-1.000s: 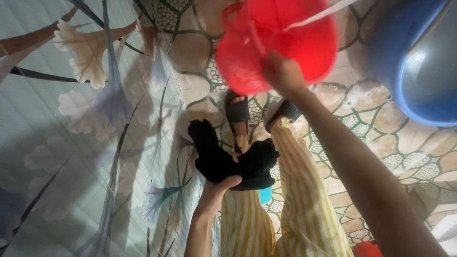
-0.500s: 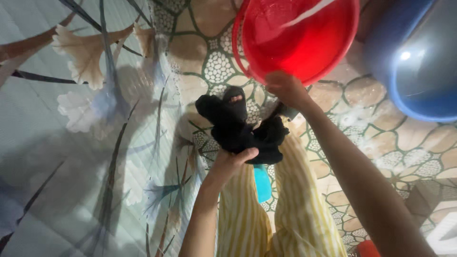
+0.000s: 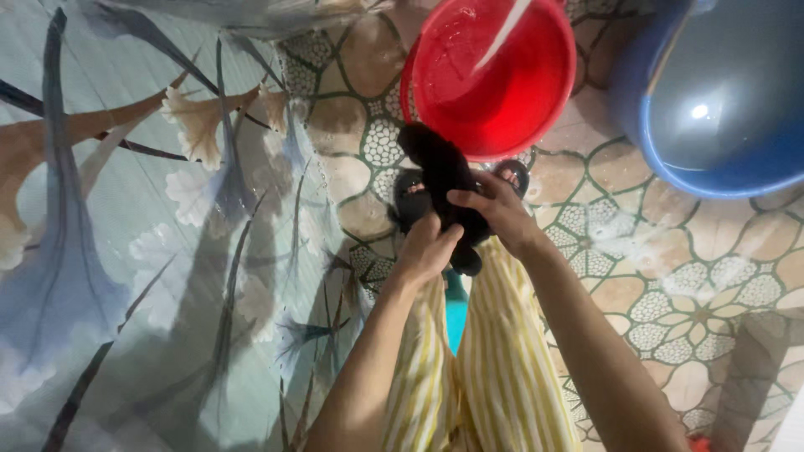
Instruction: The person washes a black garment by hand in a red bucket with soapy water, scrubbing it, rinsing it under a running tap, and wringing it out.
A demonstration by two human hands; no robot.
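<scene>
Nearest the camera: legs in yellow-and-white striped trousers (image 3: 494,360), running up the middle of the view; both bare forearms extend over them, left from bottom centre, right from lower right; a small turquoise object (image 3: 455,311) shows in the gap between the legs, kind not determinable.

Above the knees: left hand (image 3: 425,249) closed around the lower end of a black cloth (image 3: 444,180); right hand (image 3: 496,211) just beside it, fingers curled over the same cloth from the right, thumb side toward the left hand; both hands gripping, touching or nearly touching each other; cloth bunched into a thick dark roll, its upper end standing up and overlapping the near rim of the basin in the view; whether it actually touches the rim cannot be told.

Under the hands: dark sandals (image 3: 410,197) on the feet, partly hidden by cloth and hands.

Floor (image 3: 662,276): tiles with a green-lined pebble and flower pattern, wet sheen in places.

Left: wall panel (image 3: 126,251) with large pale flowers and long dark stems on a blue-grey ground.

Farther: red plastic basin (image 3: 502,92), round, standing on the floor; inside wet, a thin pale streak across it.

Farthest, upper right: large blue tub (image 3: 712,109), partly cut off by the frame edge; near the red basin but apart from it.
</scene>
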